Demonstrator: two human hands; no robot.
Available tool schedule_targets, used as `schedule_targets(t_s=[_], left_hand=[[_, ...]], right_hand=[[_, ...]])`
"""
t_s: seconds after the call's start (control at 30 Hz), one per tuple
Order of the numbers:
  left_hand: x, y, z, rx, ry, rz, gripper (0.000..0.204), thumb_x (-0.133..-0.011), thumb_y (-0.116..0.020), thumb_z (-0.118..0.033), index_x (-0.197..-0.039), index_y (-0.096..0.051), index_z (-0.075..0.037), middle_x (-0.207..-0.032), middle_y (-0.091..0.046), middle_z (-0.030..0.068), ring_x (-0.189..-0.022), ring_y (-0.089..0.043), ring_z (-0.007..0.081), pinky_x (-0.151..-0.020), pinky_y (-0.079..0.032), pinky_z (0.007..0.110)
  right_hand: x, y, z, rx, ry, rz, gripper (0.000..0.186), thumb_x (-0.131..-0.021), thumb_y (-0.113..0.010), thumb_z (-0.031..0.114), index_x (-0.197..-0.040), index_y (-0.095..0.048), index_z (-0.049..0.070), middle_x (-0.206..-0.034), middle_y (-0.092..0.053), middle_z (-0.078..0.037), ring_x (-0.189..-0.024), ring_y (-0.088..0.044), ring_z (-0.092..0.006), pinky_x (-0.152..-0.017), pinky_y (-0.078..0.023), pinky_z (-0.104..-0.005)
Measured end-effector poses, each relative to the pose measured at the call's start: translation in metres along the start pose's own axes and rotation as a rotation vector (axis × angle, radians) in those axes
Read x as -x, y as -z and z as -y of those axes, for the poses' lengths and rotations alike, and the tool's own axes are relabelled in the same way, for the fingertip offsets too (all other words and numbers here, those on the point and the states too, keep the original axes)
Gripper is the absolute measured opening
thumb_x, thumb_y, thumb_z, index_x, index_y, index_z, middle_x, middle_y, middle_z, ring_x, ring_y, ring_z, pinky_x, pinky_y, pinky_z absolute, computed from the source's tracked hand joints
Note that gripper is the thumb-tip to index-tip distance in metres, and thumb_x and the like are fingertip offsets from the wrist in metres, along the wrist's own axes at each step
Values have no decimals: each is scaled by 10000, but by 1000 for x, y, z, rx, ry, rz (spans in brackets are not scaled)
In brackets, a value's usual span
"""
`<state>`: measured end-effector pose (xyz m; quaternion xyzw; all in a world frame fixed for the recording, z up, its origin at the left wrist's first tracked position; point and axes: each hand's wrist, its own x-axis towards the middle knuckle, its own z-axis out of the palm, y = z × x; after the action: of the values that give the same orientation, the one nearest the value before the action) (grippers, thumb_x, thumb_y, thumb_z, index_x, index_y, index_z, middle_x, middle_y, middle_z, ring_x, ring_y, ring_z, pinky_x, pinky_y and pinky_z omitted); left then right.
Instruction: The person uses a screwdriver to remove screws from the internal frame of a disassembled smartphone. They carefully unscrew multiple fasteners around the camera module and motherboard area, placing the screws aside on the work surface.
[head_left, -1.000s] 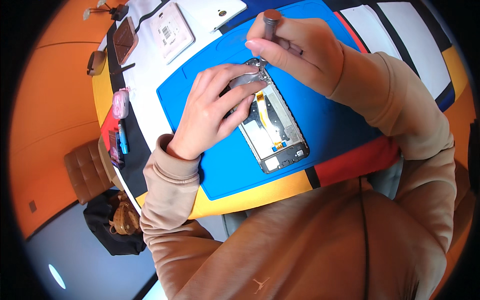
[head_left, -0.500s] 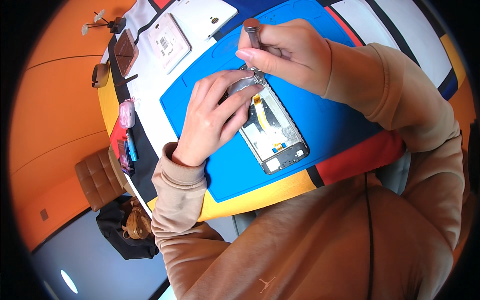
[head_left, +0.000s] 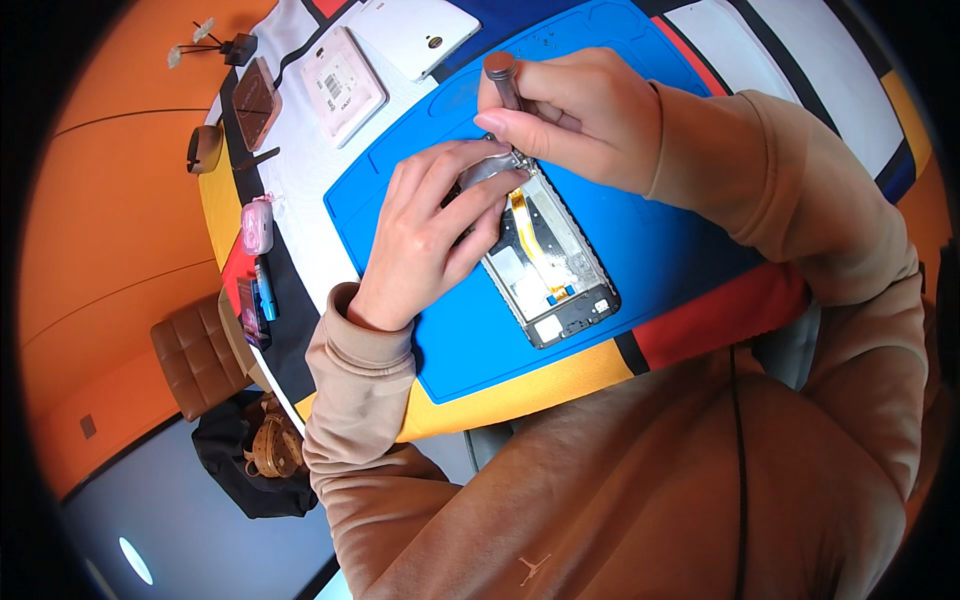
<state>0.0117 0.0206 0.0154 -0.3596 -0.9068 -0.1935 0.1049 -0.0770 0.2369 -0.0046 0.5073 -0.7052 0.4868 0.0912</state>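
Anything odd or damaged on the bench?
No damage or spill stands out. The phone lies open on the blue mat, its insides bare, but hands cover its upper end. Tiny dark specks show near the mat's far edge; too small to tell whether they're loose.

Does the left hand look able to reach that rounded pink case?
Probably yes: only mat and tablecloth seem to separate the left hand and pink case, though that hand rests on the phone.

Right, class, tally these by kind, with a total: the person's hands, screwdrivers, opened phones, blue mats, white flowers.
Left hand and right hand: 2
Screwdriver: 1
Opened phone: 1
Blue mat: 1
White flowers: 2
Total: 7
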Motion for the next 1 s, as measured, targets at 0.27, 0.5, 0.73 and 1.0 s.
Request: schedule_targets(t_s=[0.27, 0.5, 0.73, 1.0], left_hand=[[0, 0, 0, -1, 1, -7, 290, -847, -696, -56, -1131, -729, -106, -1207, -626, 81, -1100, -574, 285, -955, -459, 394], [0, 0, -1, 9, -15, -21, 281, -846, -697, -52, -1121, -727, -98, -1205, -628, 85, -1099, -579, 287, -954, -460, 393], [-1, 0, -1, 2, -29, -37, 269, -835, -702, -54, -1102, -725, -83, -1201, -631, 89, -1102, -581, 292, -946, -463, 394], [-2, 0, -1, 10, -37, -44, 268, -832, -702, -56, -1098, -718, -81, -1196, -635, 86, -1084, -585, 290, -928, -465, 388]], right_hand=[[-10, -3, 4, 133, 205, -196, 304, -921, -685, 47, -1198, -563, 72, -952, -652, -60, -645, -550, -128, -566, -414, -238], [-17, -1, 8, 98, 342, -237, 337, -816, -620, -67, -1116, -510, 41, -1085, -632, -143, -952, -636, -289, -817, -469, -338], [-20, -5, 6, 57, 285, -189, 286, -759, -595, -70, -995, -497, 59, -1002, -612, -103, -1062, -640, -299, -857, -447, -374], [-22, 1, 9, 10, 210, -111, 264, -755, -591, -74, -953, -489, 67, -905, -552, -85, -983, -625, -291, -793, -417, -349]])
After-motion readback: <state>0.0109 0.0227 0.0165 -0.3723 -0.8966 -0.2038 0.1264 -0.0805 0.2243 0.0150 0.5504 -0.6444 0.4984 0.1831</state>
